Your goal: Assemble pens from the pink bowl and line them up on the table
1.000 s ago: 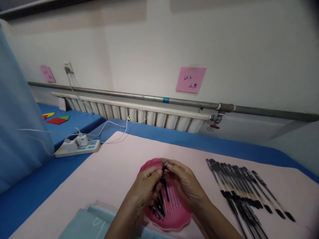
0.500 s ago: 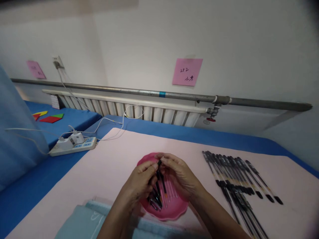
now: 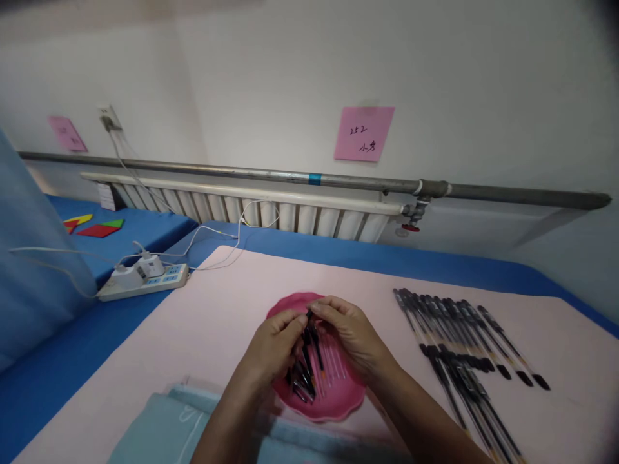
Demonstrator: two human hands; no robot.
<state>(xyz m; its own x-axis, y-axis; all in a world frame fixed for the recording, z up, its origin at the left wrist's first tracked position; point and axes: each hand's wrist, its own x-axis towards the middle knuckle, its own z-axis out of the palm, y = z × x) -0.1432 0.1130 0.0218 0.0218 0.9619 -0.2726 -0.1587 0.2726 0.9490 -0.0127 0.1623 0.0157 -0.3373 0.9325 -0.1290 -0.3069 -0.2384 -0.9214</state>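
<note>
My left hand (image 3: 273, 345) and my right hand (image 3: 351, 335) meet over a pink scalloped dish (image 3: 338, 399). Both pinch the top of a thin black pen part (image 3: 309, 328) that stands nearly upright between the fingertips. The dish holds several black caps and clear pen refills (image 3: 333, 367). To the right, a row of black gel pens (image 3: 459, 341) lies on the pale pink mat (image 3: 217, 322).
A light blue folded cloth (image 3: 164, 432) lies at the near edge. A white power strip (image 3: 145, 280) with chargers and cables sits on the blue table cover at left. A radiator (image 3: 251, 212) and pipe run along the wall, with pink notes above. Coloured flat shapes (image 3: 94, 225) lie far left.
The view has tilted up and shifted slightly. My hands stay together over the dish, and the pen part between them sits a little lower than a second ago.
</note>
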